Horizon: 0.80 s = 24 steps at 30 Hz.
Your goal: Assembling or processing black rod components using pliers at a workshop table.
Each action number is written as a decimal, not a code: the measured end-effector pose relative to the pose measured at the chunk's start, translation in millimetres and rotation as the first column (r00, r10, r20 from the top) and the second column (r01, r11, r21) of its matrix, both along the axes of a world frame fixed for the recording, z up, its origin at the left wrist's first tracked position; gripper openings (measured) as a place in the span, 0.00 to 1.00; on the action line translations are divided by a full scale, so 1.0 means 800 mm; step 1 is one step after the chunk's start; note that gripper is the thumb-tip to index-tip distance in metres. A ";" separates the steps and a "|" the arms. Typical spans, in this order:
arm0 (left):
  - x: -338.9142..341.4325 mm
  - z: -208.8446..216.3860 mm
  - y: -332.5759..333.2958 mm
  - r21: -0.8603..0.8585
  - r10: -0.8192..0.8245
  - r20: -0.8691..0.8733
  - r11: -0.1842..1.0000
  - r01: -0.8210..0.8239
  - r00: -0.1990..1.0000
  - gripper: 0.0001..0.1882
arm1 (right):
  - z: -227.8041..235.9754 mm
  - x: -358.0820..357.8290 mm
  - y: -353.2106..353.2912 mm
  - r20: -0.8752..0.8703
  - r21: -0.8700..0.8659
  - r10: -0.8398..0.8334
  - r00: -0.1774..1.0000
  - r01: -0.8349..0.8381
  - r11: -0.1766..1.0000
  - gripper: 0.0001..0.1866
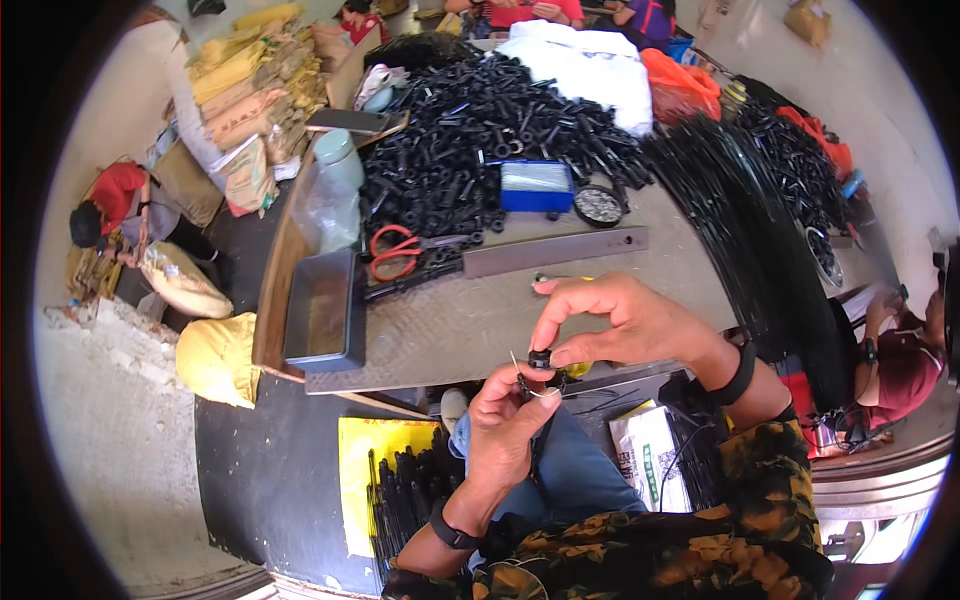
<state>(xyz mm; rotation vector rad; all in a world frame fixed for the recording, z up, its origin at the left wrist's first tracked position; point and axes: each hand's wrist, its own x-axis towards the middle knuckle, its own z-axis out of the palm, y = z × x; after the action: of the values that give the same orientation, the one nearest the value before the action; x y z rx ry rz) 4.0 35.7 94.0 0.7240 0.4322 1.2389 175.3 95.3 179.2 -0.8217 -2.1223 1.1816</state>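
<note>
Two hands meet just above my lap, at the near edge of the counter. My left hand is closed around a thin bent wire, and my right hand pinches a small black ring-shaped part between thumb and forefinger, right at the wire's tip; the two hands nearly touch.

Below them, at about 7 o'clock, I see a yellow bag on the floor with a bundle of black tubes lying on it. At 5 o'clock sits a white printed packet.

On the counter at 10 o'clock from my hands stands a grey rectangular tray; I cannot tell what lies in it. Just beyond it lie red-handled scissors, and a long flat metal bar stretches off to their right.

Farther out, at 12 o'clock, a blue box holds something pale and shiny, and beside it a round black dish holds small silvery bits. Both rest against a big heap of black plastic pieces. At 1 o'clock a sheaf of long black rods runs along the counter.
</note>
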 end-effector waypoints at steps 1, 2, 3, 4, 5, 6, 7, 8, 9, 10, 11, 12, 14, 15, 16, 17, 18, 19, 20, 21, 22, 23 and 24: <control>0.005 0.000 -0.001 -0.003 0.003 -0.024 1.000 -0.003 1.000 0.12 | -0.006 0.010 -0.001 -0.023 0.022 0.019 1.000 -0.018 1.000 0.06; 0.011 -0.001 -0.003 -0.007 0.010 -0.049 1.000 -0.011 0.999 0.12 | -0.014 0.018 -0.003 -0.020 0.023 0.009 1.000 -0.009 1.000 0.06; 0.017 0.000 -0.005 0.002 0.022 -0.060 1.000 -0.022 0.998 0.12 | -0.021 0.024 -0.007 -0.063 -0.020 -0.010 0.998 0.008 1.000 0.06; 0.023 0.000 -0.005 0.006 0.016 -0.057 1.000 -0.016 0.998 0.12 | -0.026 0.030 -0.010 -0.106 -0.064 -0.029 0.994 0.022 0.998 0.06; 0.025 -0.001 -0.007 -0.003 0.024 -0.070 1.000 -0.024 0.997 0.12 | -0.031 0.031 -0.015 -0.108 -0.065 -0.031 0.994 0.024 0.998 0.06; 0.028 -0.002 -0.008 -0.012 0.032 -0.084 0.999 -0.033 0.996 0.12 | -0.035 0.033 -0.020 -0.174 -0.095 -0.047 0.984 0.030 0.995 0.07; 0.032 -0.001 -0.009 -0.012 0.031 -0.086 0.999 -0.032 0.996 0.12 | -0.037 0.035 -0.022 -0.239 -0.125 -0.063 0.969 0.034 0.992 0.07; 0.035 -0.001 -0.009 -0.002 0.040 -0.092 0.999 -0.040 0.995 0.12 | -0.038 0.036 -0.025 -0.243 -0.125 -0.069 0.968 0.039 0.991 0.07; 0.037 0.000 -0.010 0.007 0.049 -0.098 0.999 -0.048 0.994 0.12 | -0.038 0.037 -0.027 -0.259 -0.116 -0.080 0.962 0.051 0.992 0.07; 0.040 0.000 -0.011 0.006 0.043 -0.102 0.999 -0.043 0.994 0.12 | -0.038 0.039 -0.028 -0.276 -0.108 -0.091 0.957 0.063 0.992 0.07; 0.042 0.000 -0.011 0.009 0.046 -0.106 0.999 -0.045 0.993 0.12 | -0.039 0.042 -0.028 -0.279 -0.108 -0.091 0.956 0.063 0.992 0.07; 0.044 0.000 -0.011 0.011 0.049 -0.110 0.999 -0.048 0.993 0.13 | -0.039 0.044 -0.028 -0.247 -0.098 -0.108 0.963 0.086 0.991 0.07; 0.048 0.000 -0.010 0.005 0.055 -0.114 0.999 -0.054 0.992 0.13 | -0.041 0.047 -0.029 -0.214 -0.093 -0.124 0.969 0.106 0.990 0.07; 0.051 0.000 -0.010 0.000 0.061 -0.114 0.998 -0.061 0.992 0.13 | -0.040 0.047 -0.032 -0.198 -0.011 -0.140 0.970 0.140 0.990 0.06; 0.052 -0.001 -0.009 -0.005 0.063 -0.115 0.998 -0.064 0.991 0.13 | -0.040 0.046 -0.034 -0.184 0.072 -0.156 0.970 0.172 0.983 0.05; 0.053 -0.002 -0.009 0.011 0.059 -0.126 0.998 -0.058 0.990 0.13 | -0.040 0.045 -0.035 -0.186 0.068 -0.155 0.970 0.170 0.983 0.05; 0.054 -0.002 -0.009 0.026 0.056 -0.137 0.998 -0.053 0.989 0.12 | -0.040 0.044 -0.036 -0.192 0.133 -0.194 0.962 0.222 0.966 0.05; 0.056 -0.002 -0.009 0.024 0.058 -0.140 0.998 -0.055 0.989 0.12 | -0.040 0.042 -0.036 -0.201 0.198 -0.233 0.952 0.272 0.942 0.05; 0.056 -0.002 -0.009 0.042 0.056 -0.131 0.998 -0.051 0.990 0.12 | -0.040 0.039 -0.037 -0.206 0.195 -0.230 0.951 0.271 0.943 0.05; 0.056 -0.002 -0.010 0.062 0.055 -0.122 0.997 -0.047 0.991 0.12 | -0.038 0.035 -0.038 -0.158 0.226 -0.259 0.953 0.290 0.930 0.07; 0.054 -0.002 -0.010 0.062 0.057 -0.128 0.997 -0.050 0.990 0.12 | -0.036 0.031 -0.039 -0.110 0.258 -0.288 0.951 0.307 0.916 0.08; 0.054 -0.003 -0.011 0.050 0.057 -0.118 0.997 -0.051 0.991 0.11 | -0.032 0.030 -0.042 -0.113 0.258 -0.286 0.952 0.306 0.916 0.08; 0.052 -0.003 -0.011 0.038 0.056 -0.108 0.998 -0.052 0.993 0.11 | -0.029 0.029 -0.045 -0.052 0.381 -0.295 0.954 0.292 0.877 0.10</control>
<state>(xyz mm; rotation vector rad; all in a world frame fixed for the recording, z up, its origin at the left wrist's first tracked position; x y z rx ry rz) 45.9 26.9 91.2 0.8166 0.5236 1.2645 198.3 58.9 156.4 -0.9200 -2.0487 0.5770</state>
